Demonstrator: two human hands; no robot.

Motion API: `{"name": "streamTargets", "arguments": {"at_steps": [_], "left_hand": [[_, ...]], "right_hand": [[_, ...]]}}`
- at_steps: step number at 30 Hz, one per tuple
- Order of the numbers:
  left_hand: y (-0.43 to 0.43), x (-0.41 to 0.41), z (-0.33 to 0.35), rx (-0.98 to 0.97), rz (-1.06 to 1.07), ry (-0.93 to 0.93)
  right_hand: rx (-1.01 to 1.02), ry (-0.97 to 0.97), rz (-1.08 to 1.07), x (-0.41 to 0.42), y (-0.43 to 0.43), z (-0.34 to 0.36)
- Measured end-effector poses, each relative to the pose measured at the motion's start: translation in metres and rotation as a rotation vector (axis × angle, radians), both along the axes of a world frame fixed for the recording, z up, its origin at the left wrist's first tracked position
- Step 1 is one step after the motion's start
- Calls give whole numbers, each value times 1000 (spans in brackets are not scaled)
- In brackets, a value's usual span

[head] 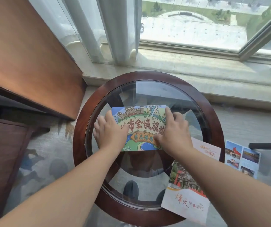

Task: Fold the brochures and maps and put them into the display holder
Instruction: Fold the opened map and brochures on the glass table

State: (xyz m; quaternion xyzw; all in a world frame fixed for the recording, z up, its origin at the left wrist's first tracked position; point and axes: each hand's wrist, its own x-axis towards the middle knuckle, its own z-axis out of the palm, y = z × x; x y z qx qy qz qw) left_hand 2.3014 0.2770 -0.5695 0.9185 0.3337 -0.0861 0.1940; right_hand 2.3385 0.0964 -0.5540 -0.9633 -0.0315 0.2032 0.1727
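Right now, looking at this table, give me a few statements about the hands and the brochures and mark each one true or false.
1. Both hands press on the illustrated map. True: the left hand and right hand lie flat on it.
2. The map lies on a round glass-topped table. True.
3. The map is spread fully open across the whole table. False: it is a compact rectangle covering only the middle of the glass.
4. A white brochure with red lettering lies at the table's right edge. True.
5. The photo brochure is under the left hand. False: it lies far right, untouched.
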Motion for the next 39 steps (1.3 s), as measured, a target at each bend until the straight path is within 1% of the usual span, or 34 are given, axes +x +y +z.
{"name": "streamTargets", "arguments": {"at_steps": [2,4,6,7,9,12,16,19,22,24,26,28,32,35,39], "left_hand": [[-3,2,-1,87,-179,-49],[-12,9,-5,70,-415,-68],[-25,16,-12,29,-582,-44],[-31,19,-17,27,-621,-16],[-38,20,-30,84,-643,28],[-38,14,-44,171,-641,36],[-40,17,-45,176,-646,41],[-25,13,-40,121,-691,51],[8,-2,-37,179,-721,67],[18,-10,-36,211,-740,88],[17,-10,-38,221,-747,76],[16,-7,-38,214,-762,66],[21,-13,-38,191,-793,26],[27,-22,-38,188,-848,51],[31,-21,-38,199,-839,79]], "right_hand": [[-108,-47,216,7,0,-2],[-147,-52,418,16,2,-4],[-152,-32,540,23,4,-8],[-140,-8,565,25,5,-10],[-103,40,569,27,6,-13],[-119,39,591,26,6,-18],[-92,40,623,27,1,-23],[-148,50,673,29,-3,-23],[-180,71,671,29,0,-21],[-174,38,650,25,4,-20],[-125,-46,600,19,13,-21],[-72,-57,576,9,22,-25],[-119,-122,568,-3,22,-39],[-103,-121,561,-2,22,-41],[-107,-101,576,1,24,-38]]}}
